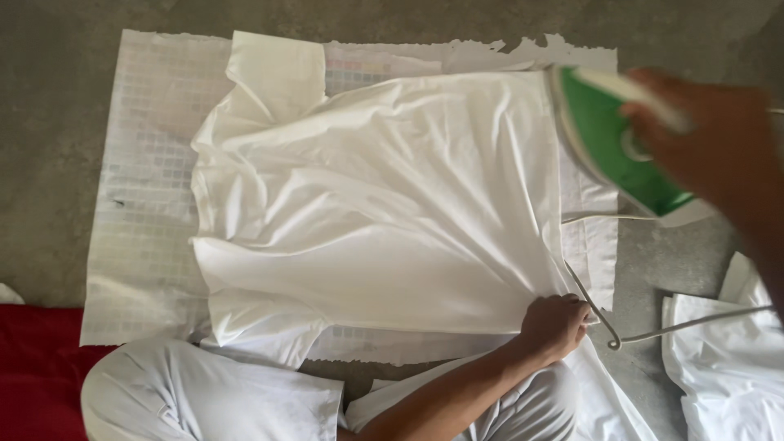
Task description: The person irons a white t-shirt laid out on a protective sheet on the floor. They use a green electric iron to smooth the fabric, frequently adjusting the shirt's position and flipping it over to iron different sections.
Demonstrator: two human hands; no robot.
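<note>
The shirt (376,204) lies on a sheet (143,204) on the floor (49,122); the iron (616,147) hangs above its right edge.

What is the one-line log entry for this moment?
left hand: pinches white shirt hem | right hand: holds green iron over shirt edge

We take this for a home, with the ironing done on the ground: we see a bare grey concrete floor (65,147), a sheet of printed paper (147,204) spread as a pad, a white shirt (376,212) on it, a green clothes iron (612,147), and a red cloth (37,367) beside.
</note>
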